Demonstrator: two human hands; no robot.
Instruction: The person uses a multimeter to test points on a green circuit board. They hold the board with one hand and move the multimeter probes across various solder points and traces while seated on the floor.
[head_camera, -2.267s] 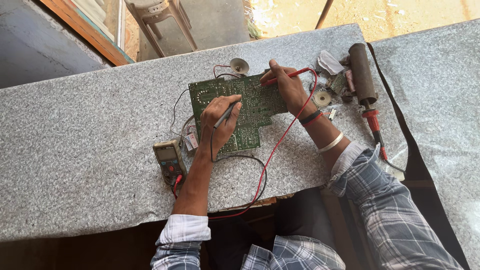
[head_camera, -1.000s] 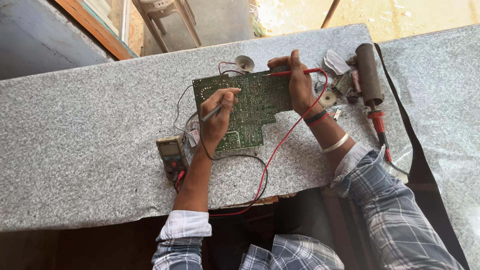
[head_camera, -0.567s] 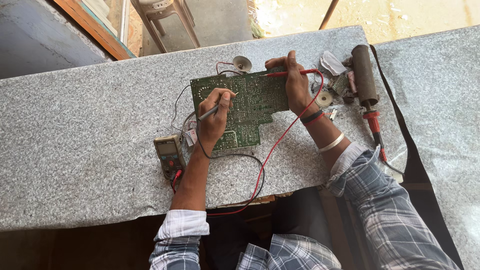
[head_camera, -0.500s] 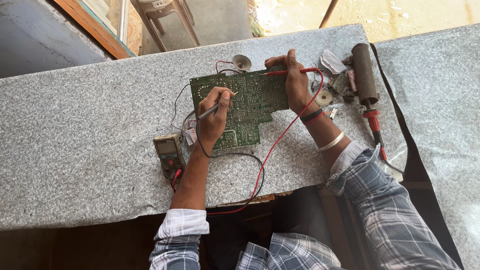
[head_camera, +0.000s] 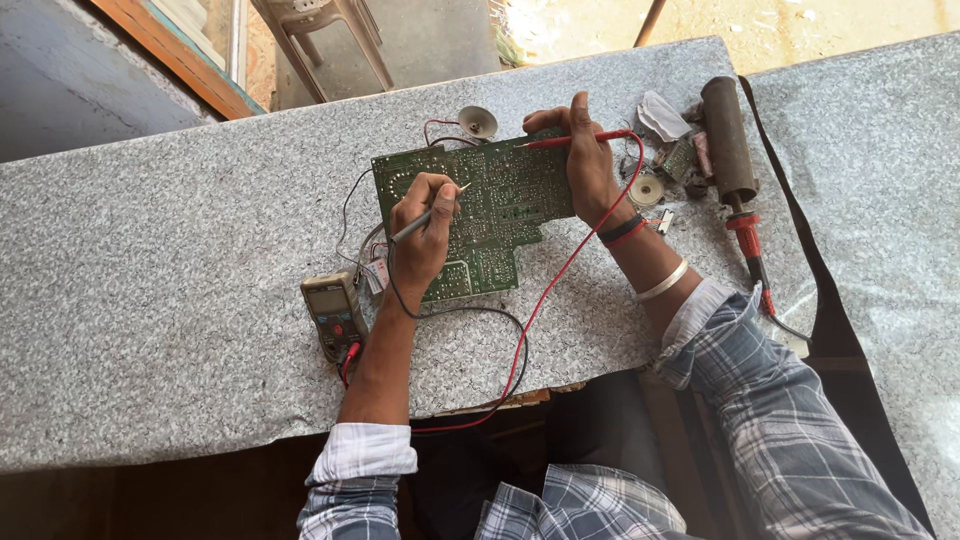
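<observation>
- A grey speckled stone bench (head_camera: 180, 260) seen from above, with a person's two forearms reaching onto it from the lower edge of the view.
- A green circuit board (head_camera: 500, 215) lies flat near the middle of the bench, solder side up, under both hands.
- The left hand (head_camera: 422, 232) rests on the left part of the board, fingers curled closed around a black probe (head_camera: 428, 214) held like a pen, its tip touching the board just above the knuckles.
- The right hand (head_camera: 585, 160) lies at the board's upper right corner, fingers closed around a red probe (head_camera: 575, 140) that points left, its tip on the board's top edge.
- A red lead (head_camera: 560, 275) curves from the right hand down across the bench; a black lead (head_camera: 480, 315) loops beside it.
- Both leads run to a multimeter (head_camera: 333, 315) lying on the bench just left of the left wrist, apart from the board.
- A small round speaker (head_camera: 478, 122) sits just above the board, joined to it by thin wires.
- To the right of the right hand lie small loose parts (head_camera: 672, 150) and a dark cylindrical tool with a red handle (head_camera: 735, 165), near but not touching the hand.
- The sleeves are blue-grey plaid; the right wrist wears bands.
</observation>
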